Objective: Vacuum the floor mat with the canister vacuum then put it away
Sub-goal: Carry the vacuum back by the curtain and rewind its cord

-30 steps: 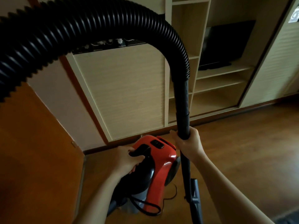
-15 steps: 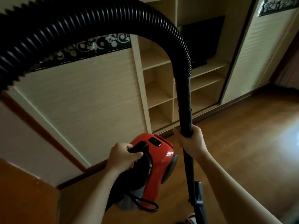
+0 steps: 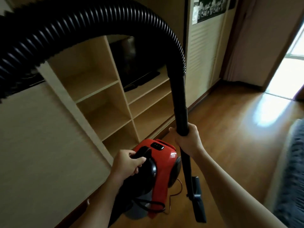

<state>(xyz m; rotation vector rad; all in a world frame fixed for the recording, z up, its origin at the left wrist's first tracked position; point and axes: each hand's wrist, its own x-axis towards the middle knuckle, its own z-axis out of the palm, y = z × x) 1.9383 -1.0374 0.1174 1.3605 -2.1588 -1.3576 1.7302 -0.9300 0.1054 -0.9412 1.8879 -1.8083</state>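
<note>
— How far along are we?

— I'd call this a carry, not cleaning. The hose [image 3: 98, 22] arches over my view. The floor mat [image 3: 294, 162] is a grey strip at the right edge, and I can't tell whether it's been vacuumed.

— And the canister vacuum [image 3: 162, 155]?

— It looks lifted, near the shelves [image 3: 102, 99]. My left hand [image 3: 128, 162] curls its fingers round the top handle and my right hand [image 3: 187, 139] wraps the wand [image 3: 180, 104]. The nozzle [image 3: 199, 199] is well apart from the mat. Putting it away remains to be done.
</note>
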